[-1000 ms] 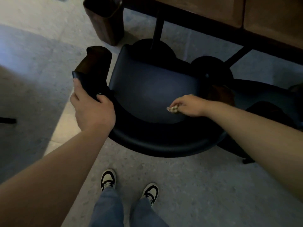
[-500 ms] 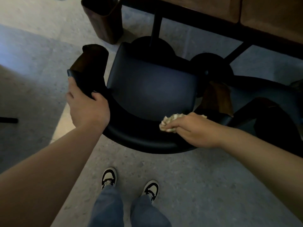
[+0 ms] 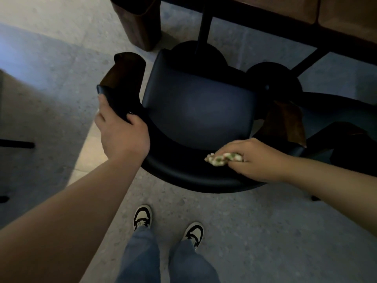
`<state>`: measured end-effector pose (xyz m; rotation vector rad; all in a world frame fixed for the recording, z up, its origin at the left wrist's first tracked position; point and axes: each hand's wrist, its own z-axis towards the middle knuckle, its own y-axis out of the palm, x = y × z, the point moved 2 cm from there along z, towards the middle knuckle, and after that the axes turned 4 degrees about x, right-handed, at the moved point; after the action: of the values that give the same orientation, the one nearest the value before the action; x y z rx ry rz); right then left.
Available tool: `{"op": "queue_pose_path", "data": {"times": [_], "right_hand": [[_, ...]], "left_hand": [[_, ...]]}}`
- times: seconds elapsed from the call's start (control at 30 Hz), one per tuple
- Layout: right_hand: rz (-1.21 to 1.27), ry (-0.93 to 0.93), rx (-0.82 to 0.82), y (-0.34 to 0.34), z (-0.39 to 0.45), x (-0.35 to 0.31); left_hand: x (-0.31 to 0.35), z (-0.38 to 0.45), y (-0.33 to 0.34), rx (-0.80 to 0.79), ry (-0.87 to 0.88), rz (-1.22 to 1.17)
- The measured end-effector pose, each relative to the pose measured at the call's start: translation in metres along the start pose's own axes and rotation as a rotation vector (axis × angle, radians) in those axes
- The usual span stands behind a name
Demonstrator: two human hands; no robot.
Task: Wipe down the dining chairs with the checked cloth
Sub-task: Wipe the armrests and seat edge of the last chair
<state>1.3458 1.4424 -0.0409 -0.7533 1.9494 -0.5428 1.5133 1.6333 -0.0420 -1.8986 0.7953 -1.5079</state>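
Note:
A dark blue padded dining chair [image 3: 195,107] with a curved backrest and wooden arm ends stands in front of me. My left hand [image 3: 122,133] grips the chair's left armrest, thumb on the inner side. My right hand [image 3: 253,158] holds the bunched green-and-white checked cloth [image 3: 222,159] and presses it onto the curved backrest rail at its right side. Most of the cloth is hidden under my fingers.
A second dark chair [image 3: 338,127] stands close on the right. A wooden bin [image 3: 138,23] sits on the floor at the back left. The dark table frame and leg [image 3: 204,23] run along the top. My feet [image 3: 167,225] are just behind the chair.
My right hand has moved with the cloth from the seat's near edge back onto the backrest rail and a little to the right. My left hand keeps its grip on the armrest.

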Motion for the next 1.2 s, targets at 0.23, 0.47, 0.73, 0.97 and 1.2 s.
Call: {"op": "queue_pose_path", "data": {"times": [0.23,0.47,0.73,0.97,1.2], "right_hand": [[-0.399,0.284,-0.083,0.011,0.096,0.045],[-0.498,0.187,-0.363,0.043,0.108,0.039],[-0.051,0.074,0.017,0.027,0.03,-0.039],[0.271,0.134,0.358,0.02,0.009,-0.06],[-0.18,0.417,-0.211,0.066,0.138,0.016]], "left_hand": [[-0.002,0.001,0.001,0.003,-0.003,-0.012],[-0.005,0.001,0.003,0.01,0.001,-0.036],[-0.003,0.001,0.001,0.013,-0.001,-0.013],[-0.003,0.001,0.0,0.008,0.009,-0.021],[-0.003,0.001,0.002,0.014,0.013,-0.026]]}}
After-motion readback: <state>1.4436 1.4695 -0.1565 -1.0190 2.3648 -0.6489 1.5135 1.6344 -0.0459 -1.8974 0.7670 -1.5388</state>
